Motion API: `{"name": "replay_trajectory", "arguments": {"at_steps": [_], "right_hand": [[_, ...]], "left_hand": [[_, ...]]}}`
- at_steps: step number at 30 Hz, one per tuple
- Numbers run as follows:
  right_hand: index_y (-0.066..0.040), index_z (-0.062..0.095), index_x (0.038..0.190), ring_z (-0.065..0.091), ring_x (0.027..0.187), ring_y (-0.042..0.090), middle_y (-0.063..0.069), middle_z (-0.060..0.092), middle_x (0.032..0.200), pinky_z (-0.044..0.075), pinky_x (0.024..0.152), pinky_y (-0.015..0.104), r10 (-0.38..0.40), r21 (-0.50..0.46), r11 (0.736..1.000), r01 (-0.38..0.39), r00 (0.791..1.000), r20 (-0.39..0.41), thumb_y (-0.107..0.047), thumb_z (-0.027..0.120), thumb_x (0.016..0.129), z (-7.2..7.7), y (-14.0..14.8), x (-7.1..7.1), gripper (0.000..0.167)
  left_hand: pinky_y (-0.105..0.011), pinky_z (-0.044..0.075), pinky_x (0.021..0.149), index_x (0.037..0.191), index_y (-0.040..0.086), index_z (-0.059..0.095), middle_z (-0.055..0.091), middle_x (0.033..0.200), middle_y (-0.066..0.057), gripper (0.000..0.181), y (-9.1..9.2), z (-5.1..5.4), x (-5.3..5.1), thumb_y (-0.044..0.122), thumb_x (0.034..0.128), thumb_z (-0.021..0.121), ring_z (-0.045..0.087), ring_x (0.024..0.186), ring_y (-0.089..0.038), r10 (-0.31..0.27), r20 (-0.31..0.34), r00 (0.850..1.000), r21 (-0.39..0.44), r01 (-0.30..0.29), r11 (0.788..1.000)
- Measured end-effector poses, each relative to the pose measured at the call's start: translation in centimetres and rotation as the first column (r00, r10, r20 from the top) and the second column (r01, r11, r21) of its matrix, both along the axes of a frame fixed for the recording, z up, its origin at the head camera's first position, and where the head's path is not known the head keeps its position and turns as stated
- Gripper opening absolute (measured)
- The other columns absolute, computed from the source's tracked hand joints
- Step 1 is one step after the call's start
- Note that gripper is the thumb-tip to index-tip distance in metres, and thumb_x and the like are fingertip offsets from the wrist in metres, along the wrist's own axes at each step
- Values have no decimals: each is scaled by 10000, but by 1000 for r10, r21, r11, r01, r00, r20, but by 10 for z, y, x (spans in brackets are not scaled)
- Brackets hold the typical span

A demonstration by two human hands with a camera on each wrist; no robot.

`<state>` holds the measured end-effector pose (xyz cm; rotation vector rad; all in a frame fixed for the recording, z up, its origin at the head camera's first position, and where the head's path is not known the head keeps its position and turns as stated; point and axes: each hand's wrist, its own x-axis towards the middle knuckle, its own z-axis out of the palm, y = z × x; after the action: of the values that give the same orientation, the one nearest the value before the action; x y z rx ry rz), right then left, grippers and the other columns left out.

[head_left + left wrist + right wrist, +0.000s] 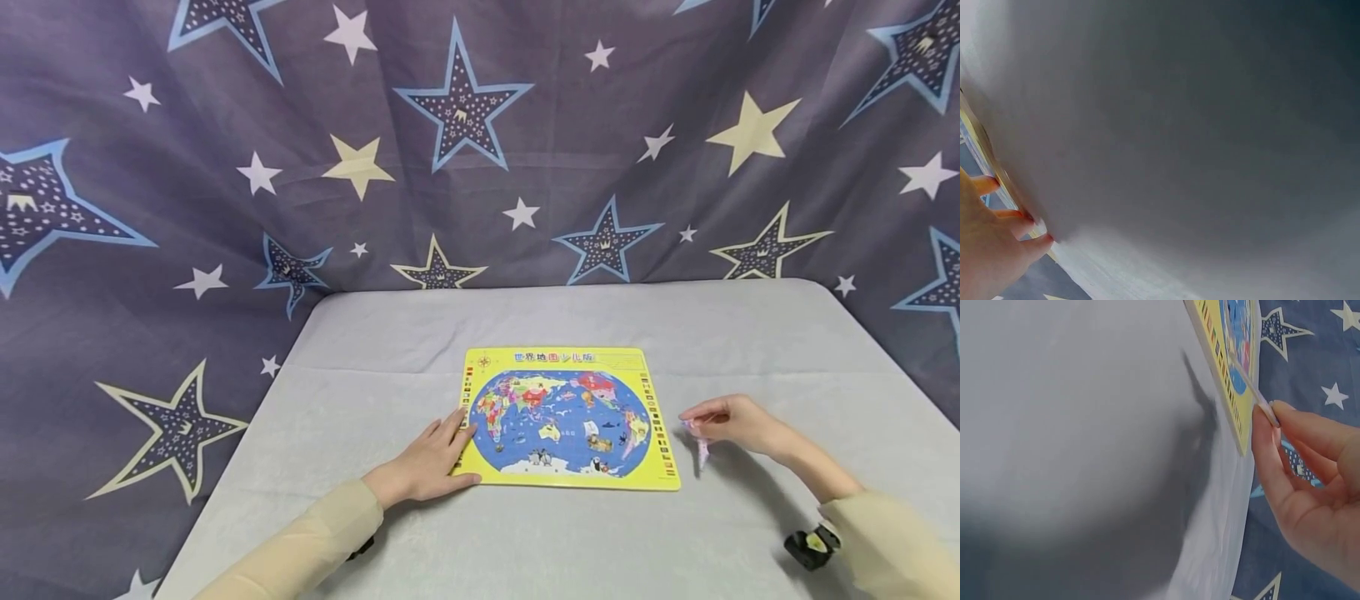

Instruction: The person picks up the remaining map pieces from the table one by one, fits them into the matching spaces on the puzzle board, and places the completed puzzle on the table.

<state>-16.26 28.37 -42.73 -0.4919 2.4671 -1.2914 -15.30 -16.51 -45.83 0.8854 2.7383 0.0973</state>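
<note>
A yellow-bordered world map board (pixel 570 481) with a blue oval map lies flat on the table. My left hand (pixel 423 462) rests at its left side, fingers fairly straight on the border and thumb at the lower left corner. In the left wrist view the left hand's fingertips (pixel 1040 244) touch the board's edge. Right of the board, my right hand (pixel 738 423) pinches a small, thin, pale pinkish piece (pixel 702 454) that hangs downward and tapers. The right wrist view shows that piece nearly edge-on between thumb and fingertips, held above the table.
A light grey cloth covers the table (pixel 360 400). Behind it hangs a dark curtain (pixel 525 125) printed with stars. A black wrist device (pixel 812 547) sits at the right sleeve.
</note>
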Motion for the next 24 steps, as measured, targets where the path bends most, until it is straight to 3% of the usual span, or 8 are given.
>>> {"name": "replay_trajectory", "arguments": {"at_steps": [14, 24], "right_hand": [[182, 519, 1046, 570, 723, 105, 184, 576, 852, 522, 665, 256, 52, -93, 994, -48, 998, 38, 7, 552, 825, -2, -31, -14, 283], [152, 522, 1062, 579, 765, 184, 137, 572, 865, 522, 695, 278, -1, -82, 997, 10, 994, 106, 3, 540, 833, -4, -44, -23, 275]], "left_hand": [[-426, 151, 1067, 1399, 42, 229, 88, 1459, -173, 800, 0, 0, 0, 615, 852, 337, 80, 1344, -243, 0, -6, 1000, 6, 0, 1000], [-421, 139, 1070, 1405, 43, 214, 72, 1464, -169, 806, -1, -1, 0, 616, 852, 335, 58, 1347, -238, 4, 2, 1000, 13, -4, 1000]]}}
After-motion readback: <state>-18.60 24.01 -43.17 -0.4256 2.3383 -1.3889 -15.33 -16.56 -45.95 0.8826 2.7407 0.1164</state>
